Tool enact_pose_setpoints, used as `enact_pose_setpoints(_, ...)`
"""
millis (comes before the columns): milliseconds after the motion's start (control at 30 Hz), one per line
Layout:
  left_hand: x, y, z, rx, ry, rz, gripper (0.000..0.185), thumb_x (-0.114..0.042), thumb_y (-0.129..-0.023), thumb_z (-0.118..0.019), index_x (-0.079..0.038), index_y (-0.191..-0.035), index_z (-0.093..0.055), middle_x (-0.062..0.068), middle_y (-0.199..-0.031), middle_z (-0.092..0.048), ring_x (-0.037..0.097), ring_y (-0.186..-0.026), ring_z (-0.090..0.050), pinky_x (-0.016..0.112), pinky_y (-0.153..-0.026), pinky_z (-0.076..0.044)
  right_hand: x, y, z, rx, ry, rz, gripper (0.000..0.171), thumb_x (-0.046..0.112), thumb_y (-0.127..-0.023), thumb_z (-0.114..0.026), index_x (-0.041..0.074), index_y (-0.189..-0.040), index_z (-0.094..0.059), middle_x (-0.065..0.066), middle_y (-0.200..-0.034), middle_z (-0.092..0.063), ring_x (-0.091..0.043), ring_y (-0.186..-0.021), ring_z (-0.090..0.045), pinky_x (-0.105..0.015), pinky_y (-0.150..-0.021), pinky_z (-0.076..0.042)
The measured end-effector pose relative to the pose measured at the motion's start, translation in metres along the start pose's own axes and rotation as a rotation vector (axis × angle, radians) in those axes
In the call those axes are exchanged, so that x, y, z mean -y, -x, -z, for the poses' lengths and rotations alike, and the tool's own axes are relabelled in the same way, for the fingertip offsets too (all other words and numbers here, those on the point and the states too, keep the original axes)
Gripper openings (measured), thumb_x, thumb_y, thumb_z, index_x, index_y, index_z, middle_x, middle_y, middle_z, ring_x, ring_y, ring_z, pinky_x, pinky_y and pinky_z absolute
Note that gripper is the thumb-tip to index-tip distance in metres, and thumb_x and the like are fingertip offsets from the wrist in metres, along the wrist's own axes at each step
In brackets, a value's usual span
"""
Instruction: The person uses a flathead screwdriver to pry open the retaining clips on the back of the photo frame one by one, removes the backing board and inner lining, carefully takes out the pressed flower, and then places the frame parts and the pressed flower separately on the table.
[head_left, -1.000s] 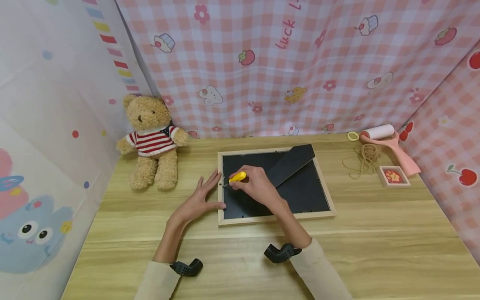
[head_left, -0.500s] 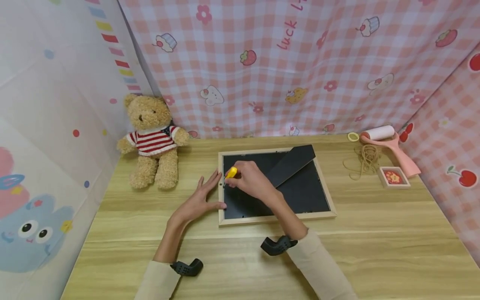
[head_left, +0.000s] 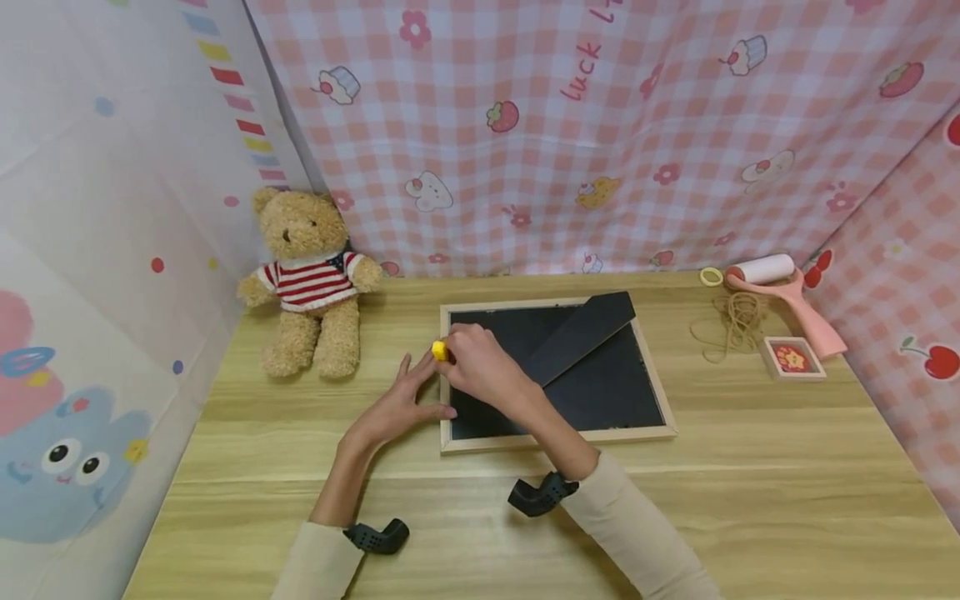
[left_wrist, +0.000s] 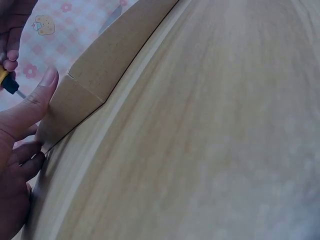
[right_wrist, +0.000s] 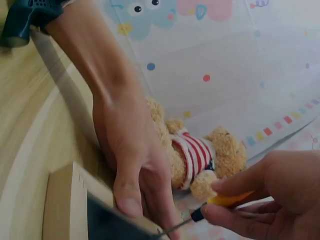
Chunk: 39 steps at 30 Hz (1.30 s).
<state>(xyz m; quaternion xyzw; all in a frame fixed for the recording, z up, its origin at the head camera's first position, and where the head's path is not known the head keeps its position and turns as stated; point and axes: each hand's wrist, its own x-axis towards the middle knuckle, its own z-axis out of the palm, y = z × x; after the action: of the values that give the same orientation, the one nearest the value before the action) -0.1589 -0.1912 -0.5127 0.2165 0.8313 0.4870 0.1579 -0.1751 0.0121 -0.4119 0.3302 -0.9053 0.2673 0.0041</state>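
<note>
A picture frame (head_left: 622,435) with a pale wooden rim lies face down on the table, its black backing board (head_left: 615,392) up. A black stand leg (head_left: 585,337) slants across that board. My left hand (head_left: 396,408) rests against the frame's left side, fingers spread along the outside and thumb on the rim. In my right hand (head_left: 487,367) I pinch a small screwdriver (right_wrist: 230,200) with a yellow handle and black collar. Its thin shaft points down to the inner left edge of the rim in the right wrist view. The tip's exact contact is unclear.
A teddy bear (head_left: 311,283) in a striped sweater sits at the back left. At the back right lie a pink lint roller (head_left: 795,292), a bundle of twine (head_left: 738,317), a yellowish ring (head_left: 711,276) and a small framed star picture (head_left: 793,358). Patterned cloths hang behind.
My right hand has moved left with the screwdriver, bringing the handle over the frame's left rim, more upright than before. The left hand and frame stay in place.
</note>
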Motion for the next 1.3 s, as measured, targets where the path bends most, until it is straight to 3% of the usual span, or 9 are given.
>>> enact_pose_setpoints(233, -0.001, 0.004, 0.002, -0.011, -0.018, 0.023, 0.099, -0.031, -0.102, -0.081, -0.017, -0.177, -0.019, 0.01, -0.186, -0.002, 0.046, -0.166, 0.024, 0.075, -0.131, 0.009, -0.021, 0.016, 0.026, -0.109, -0.079, -0.017, 0.03, 0.023, -0.11, -0.069, -0.004, -0.1, -0.076, -0.022, -0.109, -0.072, -0.03, -0.087, -0.071, -0.04, -0.079, -0.064)
enact_pose_setpoints(367, -0.002, 0.013, -0.004, -0.007, -0.033, 0.017, 0.098, -0.04, -0.106, -0.074, -0.013, -0.178, -0.012, 0.012, -0.186, 0.001, 0.046, -0.167, 0.021, 0.073, -0.132, 0.008, -0.055, 0.029, 0.056, -0.123, -0.074, -0.088, 0.023, 0.015, -0.114, -0.06, -0.007, -0.109, -0.066, -0.025, -0.11, -0.068, -0.036, -0.089, -0.067, -0.049, -0.08, -0.061)
enact_pose_setpoints(533, -0.003, 0.036, -0.03, -0.021, -0.067, -0.022, 0.099, -0.046, -0.11, -0.066, -0.01, -0.177, -0.004, 0.011, -0.186, 0.006, 0.038, -0.171, 0.011, 0.057, -0.137, 0.011, -0.114, 0.036, 0.081, -0.109, 0.099, -0.134, 0.01, -0.003, -0.108, -0.06, -0.012, -0.106, -0.065, -0.023, -0.096, -0.064, -0.034, -0.082, -0.059, -0.047, -0.076, -0.055)
enact_pose_setpoints(700, -0.013, 0.065, -0.064, -0.076, -0.098, -0.083, 0.102, -0.041, -0.11, -0.067, -0.006, -0.176, 0.002, 0.02, -0.184, 0.013, 0.037, -0.17, 0.013, 0.026, -0.131, 0.021, -0.163, 0.032, 0.09, -0.008, 0.222, -0.096, 0.017, -0.005, -0.104, -0.061, -0.015, -0.113, -0.071, -0.031, -0.106, -0.071, -0.046, -0.096, -0.065, -0.059, -0.096, -0.054)
enact_pose_setpoints(833, -0.022, 0.077, -0.082, -0.152, -0.154, -0.136, 0.094, -0.034, -0.112, -0.064, 0.004, -0.174, -0.004, 0.032, -0.181, 0.005, 0.033, -0.171, 0.006, 0.02, -0.129, 0.021, -0.183, 0.027, 0.088, 0.099, 0.252, -0.079, 0.026, -0.001, -0.107, -0.061, -0.014, -0.127, -0.072, -0.032, -0.121, -0.073, -0.048, -0.11, -0.068, -0.061, -0.109, -0.05)
enact_pose_setpoints(933, -0.031, 0.078, -0.088, -0.207, -0.212, -0.123, 0.084, -0.024, -0.112, -0.062, 0.01, -0.171, -0.013, 0.036, -0.179, -0.006, 0.04, -0.17, -0.008, 0.035, -0.137, 0.013, -0.189, 0.025, 0.085, 0.141, 0.261, -0.102, 0.021, -0.001, -0.108, -0.059, -0.011, -0.118, -0.075, -0.03, -0.113, -0.075, -0.044, -0.102, -0.07, -0.056, -0.098, -0.056)
enact_pose_setpoints(1067, -0.042, 0.072, -0.088, -0.271, -0.369, -0.068, 0.069, -0.013, -0.11, -0.063, 0.012, -0.167, -0.031, 0.035, -0.175, -0.027, 0.049, -0.161, -0.034, 0.062, -0.136, -0.017, -0.192, 0.026, 0.085, 0.177, 0.258, -0.159, 0.021, -0.003, -0.106, -0.057, -0.008, -0.11, -0.077, -0.028, -0.107, -0.074, -0.043, -0.1, -0.072, -0.053, -0.089, -0.061)
enact_pose_setpoints(1167, -0.041, 0.065, -0.08, -0.32, -0.467, -0.063, 0.065, -0.011, -0.106, -0.069, 0.01, -0.162, -0.044, 0.034, -0.167, -0.044, 0.05, -0.151, -0.05, 0.067, -0.127, -0.035, -0.191, 0.032, 0.088, 0.184, 0.254, -0.174, 0.02, -0.003, -0.106, -0.057, -0.006, -0.103, -0.076, -0.026, -0.108, -0.074, -0.044, -0.103, -0.071, -0.054, -0.092, -0.061)
enact_pose_setpoints(1300, -0.017, 0.055, -0.061, -0.408, -0.47, -0.088, 0.062, -0.013, -0.098, -0.08, 0.002, -0.154, -0.055, 0.029, -0.159, -0.056, 0.051, -0.137, -0.062, 0.065, -0.111, -0.053, -0.189, 0.042, 0.095, 0.23, 0.221, -0.202, 0.029, -0.002, -0.107, -0.057, 0.003, -0.08, -0.064, -0.017, -0.082, -0.063, -0.03, -0.075, -0.057, -0.043, -0.076, -0.049)
